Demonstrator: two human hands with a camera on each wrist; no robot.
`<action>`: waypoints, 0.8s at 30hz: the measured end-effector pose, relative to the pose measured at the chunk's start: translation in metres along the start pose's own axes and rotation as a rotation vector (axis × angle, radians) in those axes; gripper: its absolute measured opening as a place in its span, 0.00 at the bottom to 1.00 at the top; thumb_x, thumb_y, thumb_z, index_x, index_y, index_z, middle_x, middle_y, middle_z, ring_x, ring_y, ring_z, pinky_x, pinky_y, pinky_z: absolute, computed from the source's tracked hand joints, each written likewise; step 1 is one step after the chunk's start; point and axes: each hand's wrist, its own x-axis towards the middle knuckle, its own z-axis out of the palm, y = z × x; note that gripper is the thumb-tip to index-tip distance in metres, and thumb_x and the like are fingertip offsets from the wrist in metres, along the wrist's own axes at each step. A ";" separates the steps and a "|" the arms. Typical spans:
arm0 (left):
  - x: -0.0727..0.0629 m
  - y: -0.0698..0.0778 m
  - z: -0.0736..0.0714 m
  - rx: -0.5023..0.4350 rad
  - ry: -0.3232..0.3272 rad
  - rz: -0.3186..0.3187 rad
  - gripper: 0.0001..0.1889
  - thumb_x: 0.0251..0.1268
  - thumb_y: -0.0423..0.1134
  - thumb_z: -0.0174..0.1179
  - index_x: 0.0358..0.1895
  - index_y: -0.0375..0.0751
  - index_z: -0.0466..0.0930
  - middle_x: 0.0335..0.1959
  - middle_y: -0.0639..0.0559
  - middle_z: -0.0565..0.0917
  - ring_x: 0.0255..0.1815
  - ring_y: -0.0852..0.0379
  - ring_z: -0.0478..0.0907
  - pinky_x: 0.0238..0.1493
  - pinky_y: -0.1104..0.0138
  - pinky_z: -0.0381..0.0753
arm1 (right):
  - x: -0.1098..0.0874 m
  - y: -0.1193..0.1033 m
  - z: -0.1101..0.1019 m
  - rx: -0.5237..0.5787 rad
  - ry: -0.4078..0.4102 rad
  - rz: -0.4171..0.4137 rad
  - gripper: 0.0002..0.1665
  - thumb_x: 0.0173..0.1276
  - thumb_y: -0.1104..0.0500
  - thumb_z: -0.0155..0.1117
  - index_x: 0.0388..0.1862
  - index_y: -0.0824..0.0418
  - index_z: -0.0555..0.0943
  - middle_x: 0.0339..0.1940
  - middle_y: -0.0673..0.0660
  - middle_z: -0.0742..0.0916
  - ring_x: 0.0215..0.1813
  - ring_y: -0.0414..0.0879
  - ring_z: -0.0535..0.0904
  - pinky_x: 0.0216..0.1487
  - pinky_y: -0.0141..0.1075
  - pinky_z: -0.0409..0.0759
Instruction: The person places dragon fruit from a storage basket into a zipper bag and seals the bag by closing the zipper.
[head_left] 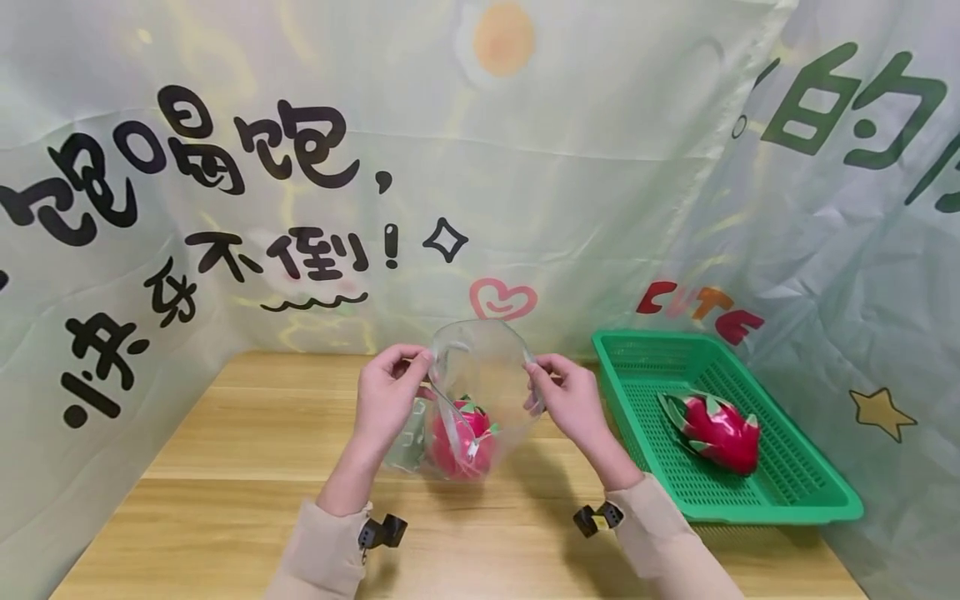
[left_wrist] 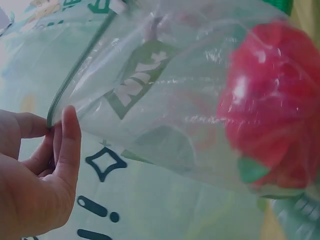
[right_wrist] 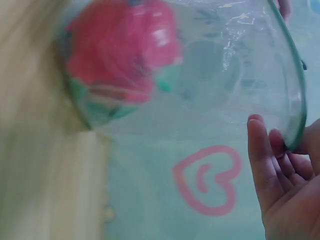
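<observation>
A clear plastic bag (head_left: 491, 354) with a green-edged mouth hangs between both hands, mouth upward and spread wide. Inside, at the bottom, lies a red dragon fruit (head_left: 465, 446) with green scale tips. My left hand (head_left: 384, 398) pinches the left side of the bag's rim between thumb and fingers. On the opposite side, my right hand (head_left: 573, 404) pinches the rim too. In the left wrist view the left hand (left_wrist: 45, 170) grips the edge, with pale lettering on the film. The right wrist view has the right hand (right_wrist: 282, 182) holding the other edge.
A green plastic basket (head_left: 780, 500) stands at the right of the wooden table (head_left: 225, 475), with another dragon fruit (head_left: 723, 435) in it. Beside the bag, to its left, lies a flat translucent greenish item (head_left: 407, 442). Printed cloth walls (head_left: 585, 208) enclose the back and sides.
</observation>
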 end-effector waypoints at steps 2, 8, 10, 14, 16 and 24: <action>0.003 0.006 -0.002 -0.021 0.021 0.019 0.07 0.73 0.29 0.63 0.45 0.25 0.84 0.32 0.45 0.84 0.27 0.58 0.82 0.28 0.62 0.90 | 0.005 -0.010 -0.002 0.012 0.029 -0.018 0.13 0.79 0.57 0.64 0.41 0.67 0.86 0.26 0.63 0.85 0.22 0.49 0.85 0.24 0.39 0.87; 0.010 0.025 -0.005 -0.091 0.062 0.107 0.07 0.72 0.27 0.63 0.45 0.22 0.84 0.30 0.49 0.84 0.26 0.58 0.80 0.27 0.62 0.89 | 0.019 -0.034 -0.012 0.042 0.069 -0.080 0.14 0.79 0.53 0.64 0.44 0.64 0.85 0.23 0.64 0.84 0.23 0.48 0.85 0.27 0.38 0.88; 0.011 0.031 -0.004 -0.110 0.069 0.134 0.07 0.72 0.26 0.63 0.44 0.21 0.83 0.28 0.51 0.84 0.25 0.59 0.80 0.26 0.62 0.89 | 0.022 -0.040 -0.015 0.049 0.068 -0.090 0.15 0.79 0.52 0.64 0.45 0.64 0.85 0.23 0.64 0.84 0.24 0.48 0.86 0.29 0.39 0.89; 0.011 0.037 -0.004 -0.142 0.076 0.161 0.07 0.71 0.25 0.63 0.43 0.20 0.83 0.26 0.52 0.84 0.25 0.59 0.80 0.26 0.63 0.89 | 0.023 -0.045 -0.016 0.057 0.058 -0.085 0.16 0.79 0.49 0.64 0.46 0.62 0.85 0.23 0.63 0.84 0.25 0.50 0.87 0.32 0.42 0.90; 0.010 0.037 -0.003 -0.154 0.073 0.161 0.06 0.71 0.25 0.63 0.43 0.20 0.83 0.26 0.51 0.84 0.25 0.59 0.80 0.26 0.63 0.89 | 0.024 -0.043 -0.016 0.058 0.053 -0.069 0.16 0.79 0.48 0.63 0.47 0.61 0.85 0.24 0.63 0.85 0.26 0.50 0.87 0.32 0.42 0.90; 0.002 0.032 0.006 -0.211 0.052 0.140 0.08 0.73 0.26 0.62 0.44 0.20 0.83 0.30 0.50 0.86 0.28 0.57 0.83 0.31 0.60 0.91 | 0.021 -0.025 -0.019 0.074 0.027 0.037 0.20 0.80 0.48 0.62 0.52 0.64 0.83 0.30 0.60 0.85 0.29 0.48 0.86 0.34 0.40 0.90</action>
